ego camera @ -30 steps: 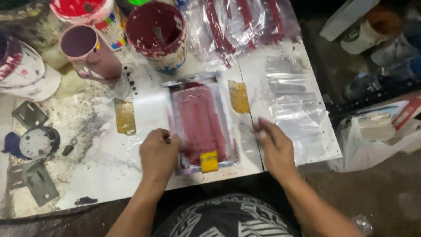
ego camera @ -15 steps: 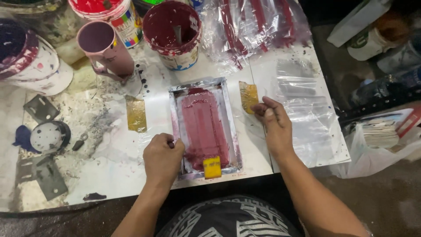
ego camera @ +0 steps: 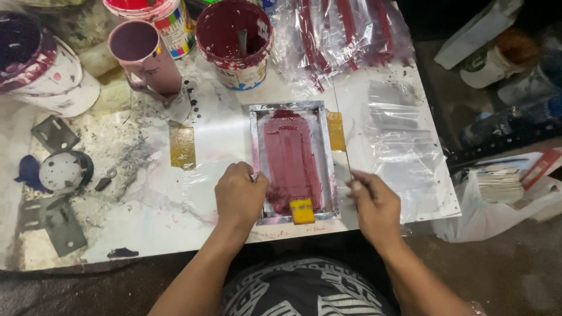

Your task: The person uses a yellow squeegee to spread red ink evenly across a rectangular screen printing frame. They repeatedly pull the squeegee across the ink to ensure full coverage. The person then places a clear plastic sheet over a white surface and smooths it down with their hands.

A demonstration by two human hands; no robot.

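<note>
- Forearms reach up from the bottom edge of the view onto a paint-spattered white surface [ego camera: 146, 228].
- The left hand [ego camera: 240, 196] is curled into a loose fist with its knuckles touching the left edge of a small metal-framed printing screen [ego camera: 293, 161]; whether it actually grips the frame I cannot tell.
- The right hand [ego camera: 374, 205] rests just beside the screen's lower right corner, fingers bent and pinched together; what it pinches, if anything, I cannot tell.
- The screen lies flat between the two hands, its mesh smeared with dark red ink, and a small yellow piece [ego camera: 302, 210] sits at its near end.
- A patch of yellowish tape [ego camera: 182, 146] lies left of the screen, and another [ego camera: 336, 131] touches its right edge.
- Clear plastic bags [ego camera: 398, 140] lie flat to the right.
- Farther back stand a mauve mug [ego camera: 146, 58], a tub of dark red ink [ego camera: 234, 41] and a white bucket [ego camera: 41, 70].
- A heap of bagged red strips [ego camera: 345, 35] lies at the far edge.
</note>
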